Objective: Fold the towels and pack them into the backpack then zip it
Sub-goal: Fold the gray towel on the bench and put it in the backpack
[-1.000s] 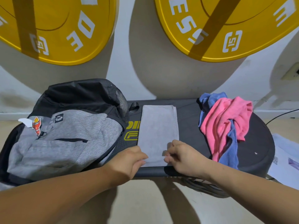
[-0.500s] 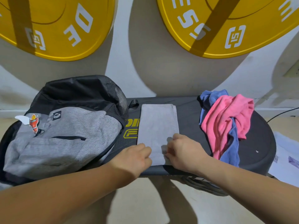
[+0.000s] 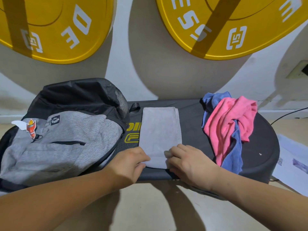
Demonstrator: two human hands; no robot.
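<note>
Grey microfibre, that's the grey towel (image 3: 160, 130), already folded down into a narrow strip and lying flat in the middle of the black platform (image 3: 191, 124), between the backpack (image 3: 66, 139) on the left and the heap on the right. Over the last second both hands have crept in from the near corners and further onto the cloth. The left hand (image 3: 128, 165) now pinches the near-left corner, the right hand (image 3: 188, 164) curls its fingers over the near-right one, and only a small gap of towel shows between them. The near end looks slightly rounded, as if coming up off the surface. That reads to me as the start of a crosswise fold, near end carried over to the far end. The strip's long axis runs straight away from the person toward the wall, its far short edge pointing at the wall and its near short edge in the hands. The pink towel (image 3: 230, 120) and blue towel (image 3: 235, 152) sit crumpled and unfolded, and nothing is packed yet, so it's early going.
</note>
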